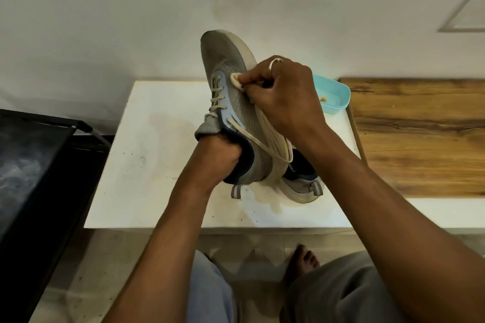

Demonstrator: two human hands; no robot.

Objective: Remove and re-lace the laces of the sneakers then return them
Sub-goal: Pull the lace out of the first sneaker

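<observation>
A grey mesh sneaker point(231, 68) with cream laces point(216, 98) stands tilted up, toe away from me, above the white table point(147, 165). My left hand point(220, 155) is pushed into the sneaker's opening and grips it from inside. My right hand point(278, 94) pinches a small cream wad point(235, 80), cloth or bunched lace, against the sneaker's right side. A loose lace end point(257, 143) runs from the upper eyelets down toward the heel. A second sneaker point(301, 178) lies on the table behind the first, mostly hidden.
A light blue plastic tub point(333, 94) sits at the table's far right. A wooden surface point(420, 134) adjoins on the right. A black rack point(39, 165) stands at the left. A pale wall is behind; my foot point(301, 262) is on the floor below.
</observation>
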